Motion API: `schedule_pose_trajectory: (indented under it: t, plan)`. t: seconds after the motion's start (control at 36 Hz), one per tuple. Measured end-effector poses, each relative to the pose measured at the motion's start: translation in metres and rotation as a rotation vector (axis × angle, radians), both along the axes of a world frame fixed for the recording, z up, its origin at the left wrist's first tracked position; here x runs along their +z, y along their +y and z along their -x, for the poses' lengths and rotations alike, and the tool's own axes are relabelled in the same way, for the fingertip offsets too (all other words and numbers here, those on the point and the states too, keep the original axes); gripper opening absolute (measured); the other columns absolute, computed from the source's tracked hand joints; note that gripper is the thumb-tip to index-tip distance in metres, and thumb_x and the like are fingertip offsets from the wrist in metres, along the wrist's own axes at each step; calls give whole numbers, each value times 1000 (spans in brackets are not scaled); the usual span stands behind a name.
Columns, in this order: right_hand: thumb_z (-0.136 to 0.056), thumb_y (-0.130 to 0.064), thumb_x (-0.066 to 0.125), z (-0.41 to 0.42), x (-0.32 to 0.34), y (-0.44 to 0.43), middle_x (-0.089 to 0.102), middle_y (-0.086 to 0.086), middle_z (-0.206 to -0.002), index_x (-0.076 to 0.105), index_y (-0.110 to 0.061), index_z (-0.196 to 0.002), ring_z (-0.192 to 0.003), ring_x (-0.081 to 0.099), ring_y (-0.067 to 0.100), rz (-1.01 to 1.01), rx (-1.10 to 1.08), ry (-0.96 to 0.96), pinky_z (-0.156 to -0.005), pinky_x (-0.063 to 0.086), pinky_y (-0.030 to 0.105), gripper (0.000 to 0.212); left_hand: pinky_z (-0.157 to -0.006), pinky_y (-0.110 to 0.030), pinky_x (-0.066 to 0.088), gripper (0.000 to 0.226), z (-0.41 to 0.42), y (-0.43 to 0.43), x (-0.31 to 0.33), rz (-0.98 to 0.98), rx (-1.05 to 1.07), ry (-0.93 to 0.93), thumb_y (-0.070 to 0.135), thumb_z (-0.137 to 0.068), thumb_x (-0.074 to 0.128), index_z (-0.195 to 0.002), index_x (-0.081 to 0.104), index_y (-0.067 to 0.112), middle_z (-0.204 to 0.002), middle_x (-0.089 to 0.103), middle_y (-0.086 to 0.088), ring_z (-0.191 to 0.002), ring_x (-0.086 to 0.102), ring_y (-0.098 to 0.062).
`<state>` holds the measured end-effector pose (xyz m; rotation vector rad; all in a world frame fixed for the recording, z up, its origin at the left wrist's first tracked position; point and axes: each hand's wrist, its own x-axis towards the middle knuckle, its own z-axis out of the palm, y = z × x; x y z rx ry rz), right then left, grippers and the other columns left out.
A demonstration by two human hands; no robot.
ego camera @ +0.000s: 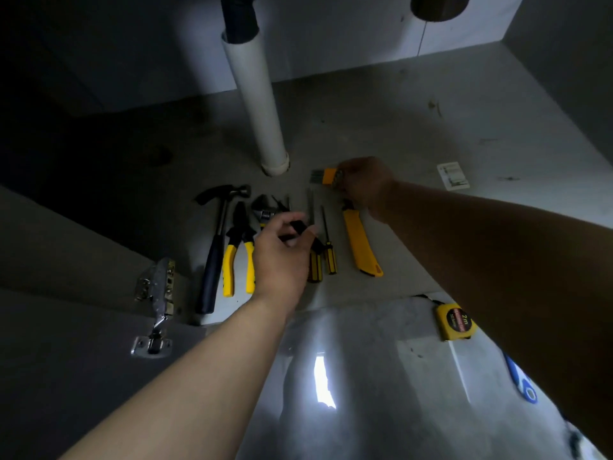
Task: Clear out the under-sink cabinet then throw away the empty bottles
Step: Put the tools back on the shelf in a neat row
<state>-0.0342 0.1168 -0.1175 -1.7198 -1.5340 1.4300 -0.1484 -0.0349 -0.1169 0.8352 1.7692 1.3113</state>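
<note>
The head view looks down into the open cabinet [414,127], its grey floor running from the front edge back to the rear wall, with a white pipe [257,104] standing upright near the middle. On that floor a row of tools lies side by side, long axes front to back, handles toward the person and working ends toward the rear wall: a hammer [212,260] at the left, yellow-handled pliers [238,247] just beside it, a wrench [263,209] partly hidden, two screwdrivers [330,257], and a yellow knife [360,240] slanted a little to the right. The left hand [282,257] hovers over the wrench, thumb and curled fingers pinching a short black thing [298,227]; what it is cannot be told. The right hand [365,184], further back near the pipe's foot, grips the right end of a yellow holder [328,175] whose grey metal pieces point left. A white card [452,175] lies on the floor at the right. A hinge [157,293] sits on the left wall. Outside, in front of the edge, lies a tape measure [454,322].
</note>
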Motion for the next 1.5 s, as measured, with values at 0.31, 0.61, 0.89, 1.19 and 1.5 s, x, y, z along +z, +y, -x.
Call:
schedule_pose_trajectory:
  t: [0.31, 0.61, 0.89, 1.19, 1.5]
  plan:
    - [-95, -6, 57, -11, 19, -41, 68, 18, -111, 68, -1, -109, -107, 65, 32, -167, 90, -8, -97, 52, 48, 18, -84, -30, 62, 27, 6, 11, 10, 8, -80, -35, 2, -97, 63, -116, 68, 20, -94, 56, -7, -87, 63, -15]
    - [-83, -16, 76, -35, 7, -98, 62, -4, -74, 63, -13, -88, -69, 56, 8, -330, 150, -85, -58, 38, 6, 15, -87, -39, 60, 23, -23, 21, 12, -38, -196, 110, 3, -94, 65, -102, 76, 22, -97, 72, -5, -96, 69, -19]
    - [-80, -26, 66, -74, -5, -111, 64, 6, -95, 59, -15, -93, -86, 62, 27, -214, -56, -456, -73, 53, 34, 18, -109, -40, 38, 56, -29, 0, -5, 89, -673, 886, 33, -85, 73, -139, 58, 33, -141, 51, 1, -132, 41, -25]
    - [-82, -28, 72, -68, -17, -124, 65, 10, -102, 59, -11, -100, -96, 62, 30, -206, -24, -498, -81, 54, 38, 27, -114, -39, 19, 62, -34, -8, -13, 126, -706, 1193, 41, -92, 65, -150, 40, 39, -159, 36, 6, -151, 20, -23]
    - [-85, -27, 70, -60, -25, -122, 65, 11, -104, 57, -11, -102, -97, 62, 30, -243, 2, -441, -80, 53, 38, 27, -116, -41, 22, 59, -20, -13, -14, 168, -695, 1185, 39, -95, 62, -150, 40, 37, -160, 35, 8, -152, 18, -22]
